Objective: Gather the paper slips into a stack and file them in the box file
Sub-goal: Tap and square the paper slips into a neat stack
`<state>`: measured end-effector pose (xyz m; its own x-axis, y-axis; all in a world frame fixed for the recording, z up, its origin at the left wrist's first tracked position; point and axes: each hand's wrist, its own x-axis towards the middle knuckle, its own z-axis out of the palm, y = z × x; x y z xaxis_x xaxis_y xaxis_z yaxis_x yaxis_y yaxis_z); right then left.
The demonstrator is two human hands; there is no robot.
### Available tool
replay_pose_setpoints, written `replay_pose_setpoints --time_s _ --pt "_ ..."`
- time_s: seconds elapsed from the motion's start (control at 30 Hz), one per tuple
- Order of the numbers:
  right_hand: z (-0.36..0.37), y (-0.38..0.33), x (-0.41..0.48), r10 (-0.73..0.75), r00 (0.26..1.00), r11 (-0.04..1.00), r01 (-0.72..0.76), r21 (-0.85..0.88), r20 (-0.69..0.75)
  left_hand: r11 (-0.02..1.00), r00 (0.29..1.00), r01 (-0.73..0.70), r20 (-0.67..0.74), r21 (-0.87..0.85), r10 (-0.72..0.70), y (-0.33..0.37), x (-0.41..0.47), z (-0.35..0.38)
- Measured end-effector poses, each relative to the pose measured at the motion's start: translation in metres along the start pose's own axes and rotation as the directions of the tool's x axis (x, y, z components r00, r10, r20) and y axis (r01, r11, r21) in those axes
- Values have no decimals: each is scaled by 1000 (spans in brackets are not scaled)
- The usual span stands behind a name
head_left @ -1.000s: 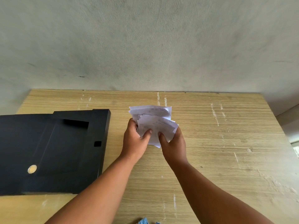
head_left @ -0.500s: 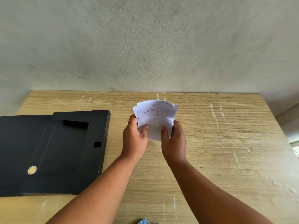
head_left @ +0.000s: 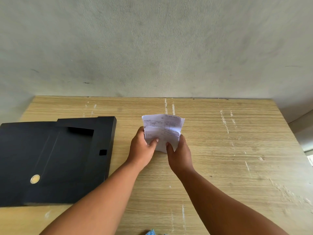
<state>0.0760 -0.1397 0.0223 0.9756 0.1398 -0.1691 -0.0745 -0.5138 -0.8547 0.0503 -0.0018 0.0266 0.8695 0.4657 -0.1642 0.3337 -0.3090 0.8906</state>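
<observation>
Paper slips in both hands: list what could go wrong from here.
1. The paper slips are uneven, with edges fanned out above the left hand and right hand; a loose one could slide out onto the table.
2. The box file lies shut, so opening it likely leaves one hand holding the untidy stack.

The table (head_left: 220,150) runs back to the wall (head_left: 152,48), which stands behind its far edge. The box file (head_left: 55,160) lies flat on the table's left part, reaching past the picture's left edge. To its right, apart from it, over the middle of the table, both hands hold the slips (head_left: 163,129) between them, the left hand (head_left: 141,150) on the slips' left side and the right hand (head_left: 179,153) on their right, the slips rising behind the fingers.
</observation>
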Motion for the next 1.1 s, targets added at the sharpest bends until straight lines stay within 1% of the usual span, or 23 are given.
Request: replay_pose_setpoints --time_s 0.07,0.17,0.2,0.23,0.3,0.33,0.4,0.53,0.67,0.73,0.83,0.9,1.1 --pt "-3 -1 2 -2 1000 1000 2 9 4 1000 1000 -12 7 -15 12 1 -1 -2" --pt "-5 -3 3 5 1000 998 -6 70 18 998 1000 -29 5 -48 30 4 -1 -4" --pt "-6 -4 2 3 1000 995 -4 100 18 994 999 -28 16 -105 30 4 -1 -5" --pt "-7 -6 0 1 1000 990 -4 144 16 980 999 -21 36 -200 28 6 -3 -6" --pt "-9 -14 -3 7 1000 957 -9 289 8 917 997 -4 68 -400 33 9 -4 -5" --pt "-8 -18 -4 14 1000 929 -13 369 -2 890 998 1 50 -457 25 12 -5 -4" --pt "-6 -26 -4 42 999 876 -22 482 -32 856 1000 -12 -27 -517 -3 18 -6 -1" --pt "-2 -44 -3 88 992 832 -25 554 -88 837 984 -11 -153 -547 -87 33 -6 4" --pt "-1 -55 1 181 974 813 -70 578 -136 822 963 32 -203 -568 -178 50 -3 4" --pt "-1 -60 3 213 967 796 -90 599 -139 820 951 50 -223 -570 -213 55 0 6" --pt "0 -66 6 273 955 768 -144 624 -115 822 943 48 -245 -567 -225 56 1 8" --pt "1 -68 8 302 945 760 -160 629 -124 811 939 49 -250 -583 -237 56 0 10" --pt "2 -62 9 380 918 711 -212 671 -112 849 923 67 -290 -525 -253 49 -1 17"
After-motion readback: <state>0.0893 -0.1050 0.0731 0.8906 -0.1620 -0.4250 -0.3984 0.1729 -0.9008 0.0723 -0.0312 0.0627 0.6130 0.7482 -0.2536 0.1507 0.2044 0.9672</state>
